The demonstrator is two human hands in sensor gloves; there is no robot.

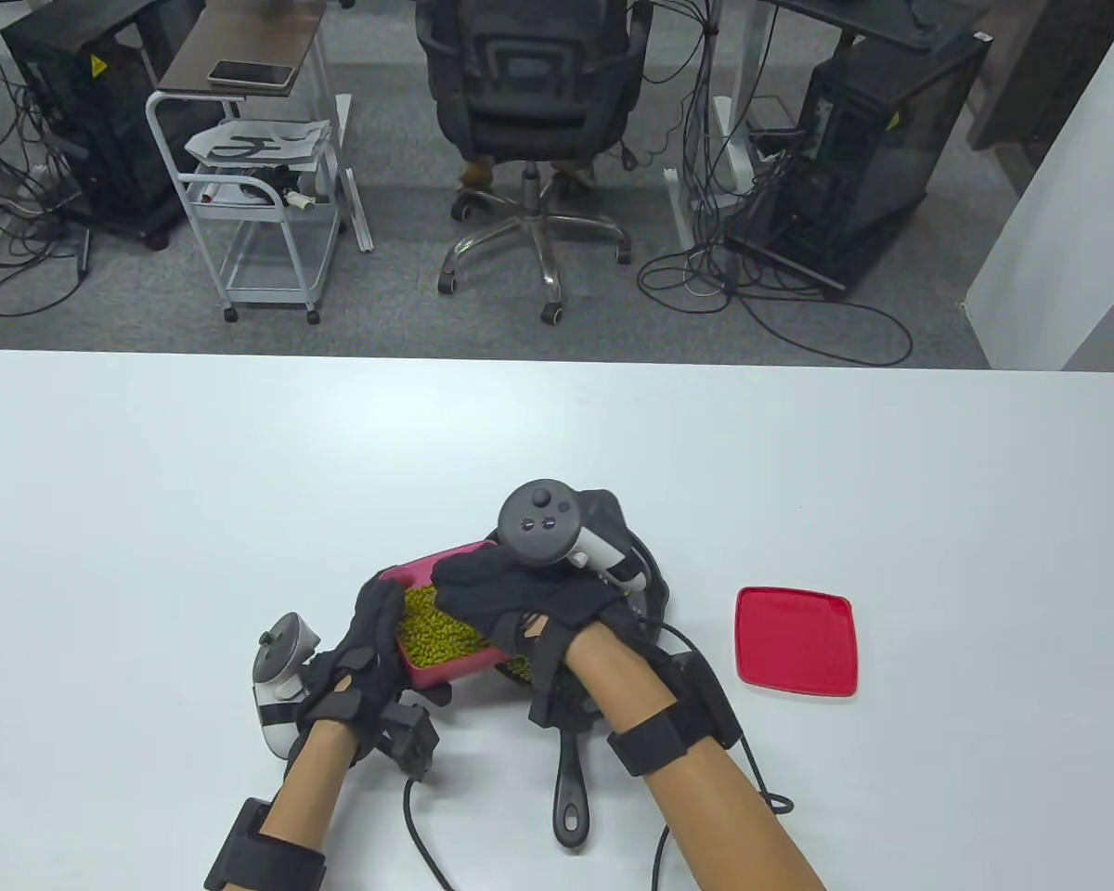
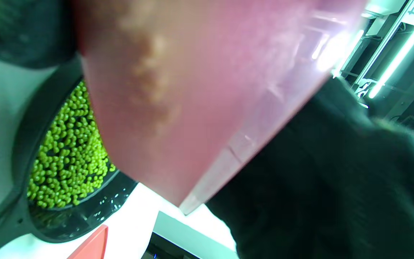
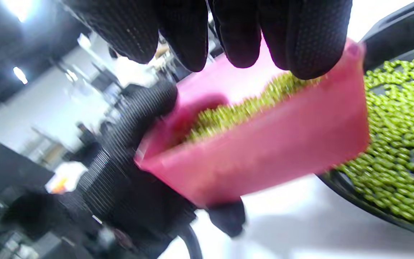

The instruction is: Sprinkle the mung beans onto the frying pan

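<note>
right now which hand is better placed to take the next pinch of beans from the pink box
The right hand. Its fingers already hang over the open pink box and its mung beans, beside the frying pan. The left hand is occupied, gripping the box's side.

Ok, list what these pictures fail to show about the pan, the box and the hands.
- Frying pan: table view shows mostly its handle; the hands and pink box cover the bowl.
- Right hand: whether its fingertips touch the beans; right wrist view is blurred.
- Left hand: left wrist view is filled by the box wall, so the grip is hidden.
</note>
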